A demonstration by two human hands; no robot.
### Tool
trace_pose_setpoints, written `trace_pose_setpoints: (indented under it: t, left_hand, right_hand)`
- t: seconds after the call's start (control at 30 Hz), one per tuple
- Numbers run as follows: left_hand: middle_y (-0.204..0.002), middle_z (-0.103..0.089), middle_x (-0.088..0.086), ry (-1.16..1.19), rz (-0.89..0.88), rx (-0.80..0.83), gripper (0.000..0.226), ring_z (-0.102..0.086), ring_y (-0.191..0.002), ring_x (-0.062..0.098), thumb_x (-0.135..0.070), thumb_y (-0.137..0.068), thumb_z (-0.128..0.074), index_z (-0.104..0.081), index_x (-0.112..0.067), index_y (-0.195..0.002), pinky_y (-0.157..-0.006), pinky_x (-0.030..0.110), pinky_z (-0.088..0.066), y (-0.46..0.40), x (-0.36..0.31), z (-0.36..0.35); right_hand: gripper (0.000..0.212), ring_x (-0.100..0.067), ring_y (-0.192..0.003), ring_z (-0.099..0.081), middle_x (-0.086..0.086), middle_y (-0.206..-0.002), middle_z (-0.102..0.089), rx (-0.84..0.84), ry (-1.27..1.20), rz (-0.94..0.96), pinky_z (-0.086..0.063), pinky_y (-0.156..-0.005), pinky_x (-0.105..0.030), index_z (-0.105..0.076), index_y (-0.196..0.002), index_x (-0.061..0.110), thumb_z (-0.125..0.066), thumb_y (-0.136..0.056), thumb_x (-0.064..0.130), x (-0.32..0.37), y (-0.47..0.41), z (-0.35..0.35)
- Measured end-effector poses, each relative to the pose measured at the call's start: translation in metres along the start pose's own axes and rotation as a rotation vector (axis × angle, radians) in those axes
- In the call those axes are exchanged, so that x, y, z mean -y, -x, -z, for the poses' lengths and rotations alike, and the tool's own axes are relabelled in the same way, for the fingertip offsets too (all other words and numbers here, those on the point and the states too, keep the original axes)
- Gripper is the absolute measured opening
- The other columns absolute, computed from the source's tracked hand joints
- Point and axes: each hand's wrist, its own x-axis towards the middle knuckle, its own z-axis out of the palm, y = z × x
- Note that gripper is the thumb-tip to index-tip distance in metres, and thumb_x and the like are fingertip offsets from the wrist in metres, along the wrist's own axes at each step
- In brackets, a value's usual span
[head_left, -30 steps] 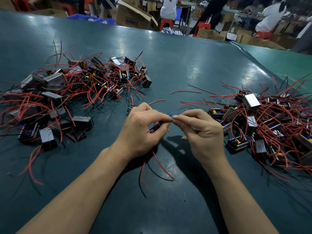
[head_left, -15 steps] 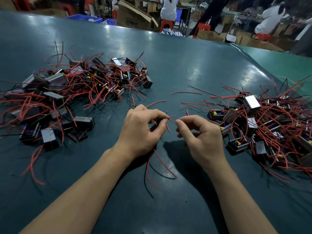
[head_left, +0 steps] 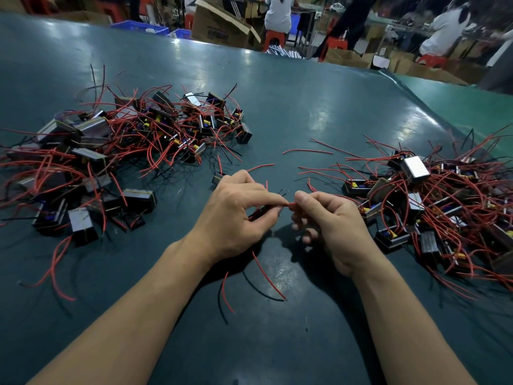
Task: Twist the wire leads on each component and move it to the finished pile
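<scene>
Left hand [head_left: 236, 215] curled round a small dark component [head_left: 256, 215], mostly hidden in the fingers, held just above the green table [head_left: 291, 107] between the two piles. Right hand [head_left: 333, 220] now back against the left, thumb and forefinger pinching the tip of a red lead [head_left: 290, 204]; half a second ago apart from it with a gap between the fingertips. Loose red and black leads [head_left: 266, 276] hanging from under the left hand onto the table, slightly shifted. Left pile [head_left: 119, 151] and right pile [head_left: 433, 204] of components with red wires unchanged. People on red stools [head_left: 273, 37] beyond the far edge.
</scene>
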Motion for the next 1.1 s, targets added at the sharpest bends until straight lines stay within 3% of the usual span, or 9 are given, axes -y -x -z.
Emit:
trace_pose_setpoints:
  t: [0.23, 0.4, 0.5, 0.57, 0.67, 0.73, 0.8, 0.9, 1.1]
  left_hand:
    - [-0.075, -0.071, -0.009, -0.096, -0.004, -0.006, 0.013, -0.048, -0.072, 0.017, -0.018, -0.081, -0.07, -0.079, -0.019, -0.089, -0.075, 0.046, -0.043, 0.0, 0.0, -0.002]
    - [-0.073, -0.07, -0.009, -0.155, -0.058, 0.001, 0.011, -0.05, -0.071, 0.021, -0.018, -0.081, -0.07, -0.079, -0.019, -0.087, -0.071, 0.048, -0.043, 0.0, 0.0, -0.003]
    - [-0.075, -0.071, -0.008, -0.117, 0.001, -0.017, 0.013, -0.049, -0.071, 0.021, -0.019, -0.082, -0.069, -0.079, -0.019, -0.089, -0.073, 0.049, -0.044, 0.0, 0.002, -0.002]
    - [-0.077, -0.073, -0.007, -0.086, 0.036, -0.032, 0.012, -0.047, -0.071, 0.02, -0.019, -0.082, -0.069, -0.079, -0.017, -0.088, -0.072, 0.05, -0.045, -0.001, 0.002, -0.002]
    - [-0.076, -0.072, -0.007, -0.044, 0.064, -0.029, 0.012, -0.045, -0.071, 0.017, -0.018, -0.081, -0.069, -0.08, -0.017, -0.088, -0.074, 0.05, -0.046, -0.001, 0.002, -0.001]
    - [-0.076, -0.072, -0.008, -0.03, 0.065, -0.017, 0.012, -0.044, -0.072, 0.015, -0.017, -0.081, -0.07, -0.08, -0.017, -0.089, -0.075, 0.049, -0.046, -0.001, 0.002, -0.001]
    - [-0.077, -0.072, -0.007, -0.025, 0.057, -0.009, 0.012, -0.045, -0.072, 0.015, -0.017, -0.081, -0.07, -0.079, -0.017, -0.089, -0.075, 0.048, -0.047, 0.0, 0.002, 0.0]
    - [-0.079, -0.073, -0.006, -0.027, 0.042, 0.003, 0.011, -0.046, -0.072, 0.015, -0.016, -0.081, -0.071, -0.079, -0.016, -0.089, -0.075, 0.048, -0.047, 0.0, 0.001, 0.001]
    - [-0.078, -0.073, -0.006, -0.034, -0.004, 0.014, 0.011, -0.049, -0.072, 0.017, -0.012, -0.081, -0.072, -0.079, -0.015, -0.089, -0.076, 0.044, -0.047, 0.0, 0.002, 0.002]
  right_hand:
    - [0.033, -0.012, -0.035, -0.043, 0.0, -0.046, -0.05, -0.112, 0.16, 0.092, -0.034, -0.036, -0.018, -0.057, -0.063, 0.009, -0.062, -0.094, 0.019, -0.008, -0.003, -0.005]
    - [0.033, -0.011, -0.048, -0.045, 0.007, -0.05, -0.051, -0.349, 0.754, 0.457, -0.039, -0.054, -0.027, -0.056, -0.06, 0.012, -0.07, -0.088, 0.025, -0.015, 0.0, -0.01]
    - [0.022, -0.011, -0.058, -0.051, 0.005, -0.063, -0.058, -0.268, 0.807, 0.648, -0.041, -0.057, -0.024, -0.064, -0.073, 0.009, -0.069, -0.09, 0.022, -0.01, 0.003, -0.006]
    - [0.012, -0.01, -0.068, -0.058, 0.004, -0.075, -0.063, -0.189, 0.814, 0.662, -0.044, -0.061, -0.016, -0.068, -0.087, 0.01, -0.075, -0.085, 0.019, -0.008, 0.005, 0.0]
    - [0.034, -0.011, -0.073, -0.061, 0.001, -0.084, -0.064, -0.152, 0.828, 0.671, -0.04, -0.063, -0.006, -0.066, -0.11, 0.01, -0.079, -0.078, 0.006, -0.008, 0.005, 0.006]
    - [0.031, -0.014, -0.071, -0.063, -0.003, -0.085, -0.066, -0.138, 0.894, 0.782, -0.041, -0.062, -0.008, -0.071, -0.109, 0.006, -0.077, -0.079, 0.002, -0.007, 0.004, 0.006]
    - [0.017, -0.02, -0.069, -0.065, -0.006, -0.083, -0.07, -0.148, 0.901, 0.87, -0.05, -0.061, -0.021, -0.075, -0.099, 0.003, -0.076, -0.081, 0.003, -0.006, 0.001, 0.006]
    - [0.011, -0.024, -0.066, -0.064, -0.007, -0.077, -0.07, -0.141, 0.867, 0.851, -0.051, -0.063, -0.033, -0.076, -0.09, 0.001, -0.072, -0.085, 0.01, -0.005, 0.0, 0.007]
    - [0.019, -0.012, -0.062, -0.05, 0.006, -0.064, -0.057, -0.046, 0.866, 0.553, -0.038, -0.061, -0.02, -0.065, -0.076, 0.014, -0.062, -0.094, 0.017, -0.004, 0.002, 0.006]
